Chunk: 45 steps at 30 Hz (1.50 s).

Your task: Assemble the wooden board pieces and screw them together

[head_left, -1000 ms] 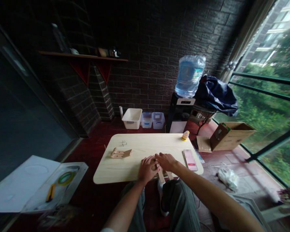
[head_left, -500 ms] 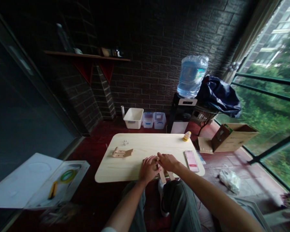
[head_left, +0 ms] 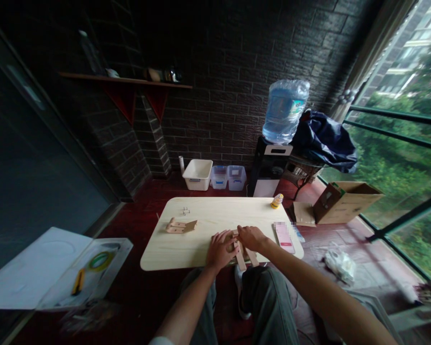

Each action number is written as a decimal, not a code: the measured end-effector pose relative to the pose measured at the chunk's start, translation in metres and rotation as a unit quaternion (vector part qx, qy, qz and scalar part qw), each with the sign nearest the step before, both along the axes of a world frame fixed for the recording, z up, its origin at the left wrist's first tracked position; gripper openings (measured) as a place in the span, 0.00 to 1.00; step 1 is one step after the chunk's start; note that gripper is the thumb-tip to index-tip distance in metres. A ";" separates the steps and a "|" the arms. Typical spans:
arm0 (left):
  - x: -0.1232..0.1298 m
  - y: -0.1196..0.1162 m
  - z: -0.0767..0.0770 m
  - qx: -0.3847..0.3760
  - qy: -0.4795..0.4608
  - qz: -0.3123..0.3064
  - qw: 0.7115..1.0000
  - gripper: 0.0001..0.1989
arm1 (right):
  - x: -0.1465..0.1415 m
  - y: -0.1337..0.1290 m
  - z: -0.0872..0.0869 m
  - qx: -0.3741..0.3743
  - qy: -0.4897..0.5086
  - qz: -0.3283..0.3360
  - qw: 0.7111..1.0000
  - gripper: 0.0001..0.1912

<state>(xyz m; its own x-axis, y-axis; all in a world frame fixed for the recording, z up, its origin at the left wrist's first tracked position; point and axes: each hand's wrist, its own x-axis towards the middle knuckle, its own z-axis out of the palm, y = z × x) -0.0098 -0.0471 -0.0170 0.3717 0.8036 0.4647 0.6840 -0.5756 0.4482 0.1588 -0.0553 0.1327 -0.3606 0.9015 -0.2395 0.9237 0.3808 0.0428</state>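
The wooden slats (head_left: 241, 253) lie at the near edge of the counter (head_left: 215, 218), directly in front of the seated person, and their lower ends stick out past that edge over the knees. There seem to be two slats side by side, pale like the counter itself. The left hand (head_left: 220, 249) rests on their left side with the fingers curled down onto the wood, probably to keep the pieces from sliding. The right hand (head_left: 250, 237) covers their upper ends, and its fingers press on the slats from above; how firmly they close around the wood I cannot tell, because the hand hides the grip. The two hands touch each other over the slats, which suggests that the pieces are held steady against each other.

Further along the counter, left of the slats, lies a small wooden assembly (head_left: 179, 225), and beyond it some tiny metal parts (head_left: 185, 210), kept apart from the hands. Right of the slats is a pink phone (head_left: 284, 236), and near the far right corner stands a small yellow bottle (head_left: 276, 201). Behind the counter a water dispenser (head_left: 284, 120) stands against the brick wall.
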 end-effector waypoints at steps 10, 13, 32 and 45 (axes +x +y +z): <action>0.000 -0.002 0.004 0.002 -0.002 0.000 1.000 0.17 | 0.000 -0.005 0.001 0.010 -0.002 0.068 0.998 0.18; -0.001 -0.001 0.003 -0.004 0.003 -0.007 1.000 0.17 | -0.003 -0.003 -0.003 0.015 -0.004 0.038 0.999 0.14; -0.003 0.002 0.001 -0.006 -0.001 -0.012 1.000 0.14 | -0.009 0.003 -0.006 0.004 0.004 0.027 1.000 0.15; -0.003 0.001 0.001 -0.007 -0.004 -0.003 1.000 0.17 | -0.005 0.000 -0.004 0.000 -0.002 0.074 0.997 0.23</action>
